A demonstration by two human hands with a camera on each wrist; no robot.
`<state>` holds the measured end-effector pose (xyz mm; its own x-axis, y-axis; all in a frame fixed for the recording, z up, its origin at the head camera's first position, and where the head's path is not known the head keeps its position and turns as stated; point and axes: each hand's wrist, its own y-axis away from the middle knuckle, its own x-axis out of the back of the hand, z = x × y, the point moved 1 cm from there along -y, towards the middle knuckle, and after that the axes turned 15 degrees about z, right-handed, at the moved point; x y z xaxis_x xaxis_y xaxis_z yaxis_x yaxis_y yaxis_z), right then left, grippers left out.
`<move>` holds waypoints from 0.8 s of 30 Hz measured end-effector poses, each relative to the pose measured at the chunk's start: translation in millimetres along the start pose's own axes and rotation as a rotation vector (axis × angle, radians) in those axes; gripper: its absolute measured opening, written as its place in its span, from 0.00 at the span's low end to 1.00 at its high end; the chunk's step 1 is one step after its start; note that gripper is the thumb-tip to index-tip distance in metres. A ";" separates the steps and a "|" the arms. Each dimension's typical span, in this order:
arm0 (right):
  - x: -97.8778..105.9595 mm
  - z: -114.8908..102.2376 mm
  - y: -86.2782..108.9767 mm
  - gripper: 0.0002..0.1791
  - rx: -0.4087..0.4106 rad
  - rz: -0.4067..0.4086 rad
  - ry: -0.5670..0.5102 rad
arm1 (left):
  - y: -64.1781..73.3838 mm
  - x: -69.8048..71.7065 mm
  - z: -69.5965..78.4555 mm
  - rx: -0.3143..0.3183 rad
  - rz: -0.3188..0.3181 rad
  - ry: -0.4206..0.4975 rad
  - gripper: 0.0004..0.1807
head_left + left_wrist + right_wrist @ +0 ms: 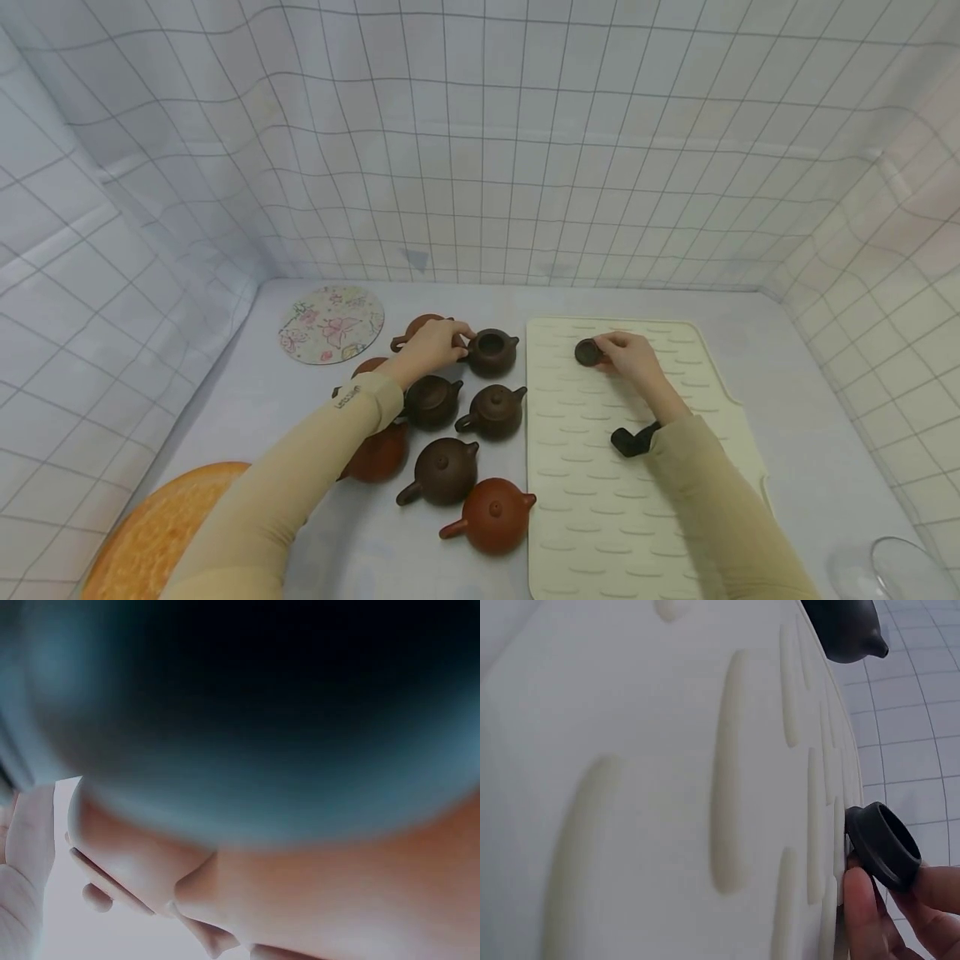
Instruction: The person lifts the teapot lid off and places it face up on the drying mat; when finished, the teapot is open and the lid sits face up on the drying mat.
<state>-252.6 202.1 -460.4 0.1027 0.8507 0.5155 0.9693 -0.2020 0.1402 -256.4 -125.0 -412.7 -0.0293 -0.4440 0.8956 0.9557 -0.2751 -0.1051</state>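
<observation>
In the head view, my left hand point(433, 350) grips the handle of a dark brown teapot point(495, 363), whose top is uncovered. Over the cream mat, a small round dark teapot lid point(588, 352) is pinched in the fingers of my right hand point(633, 362), its hollow underside showing. The right wrist view has the same lid point(881, 847) close to the mat surface; whether it touches is unclear. A blurred dark shape covers most of the left wrist view, with a reddish-brown teapot point(135, 847) below it and part of the left hand point(26, 877) at the edge.
Several brown and red teapots stand below the left hand, among them a lidded brown one point(497, 411) and an orange-red one point(498, 529). The ridged cream mat point(577, 500) lies right. A floral disc point(330, 325), an orange round mat point(168, 525) and a clear glass point(903, 567) lie around.
</observation>
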 end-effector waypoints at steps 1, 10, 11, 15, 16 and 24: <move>-0.4 -0.8 -0.4 0.24 0.017 0.014 0.034 | -0.2 -0.2 0.1 -0.001 0.000 -0.005 0.16; -1.2 -3.8 -0.4 0.23 0.081 0.063 0.156 | 0.2 1.0 0.8 0.005 -0.007 -0.004 0.16; -1.0 -4.2 -0.3 0.23 0.082 0.063 0.156 | 0.4 1.3 0.6 0.003 -0.007 -0.002 0.16; 1.2 -6.2 -0.4 0.24 0.078 0.064 0.163 | -0.1 2.0 -0.1 0.000 -0.010 0.005 0.16; 1.8 -6.8 -0.5 0.24 0.075 0.061 0.163 | -0.2 2.5 -0.1 -0.001 -0.013 0.007 0.16; 3.9 -6.7 -1.9 0.25 0.093 0.064 0.187 | 2.0 5.7 1.6 0.003 -0.063 0.017 0.18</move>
<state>-255.6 202.5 -453.0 0.1300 0.7310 0.6698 0.9795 -0.1996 0.0277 -254.2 -126.8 -407.1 -0.0944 -0.4407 0.8927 0.9528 -0.3000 -0.0474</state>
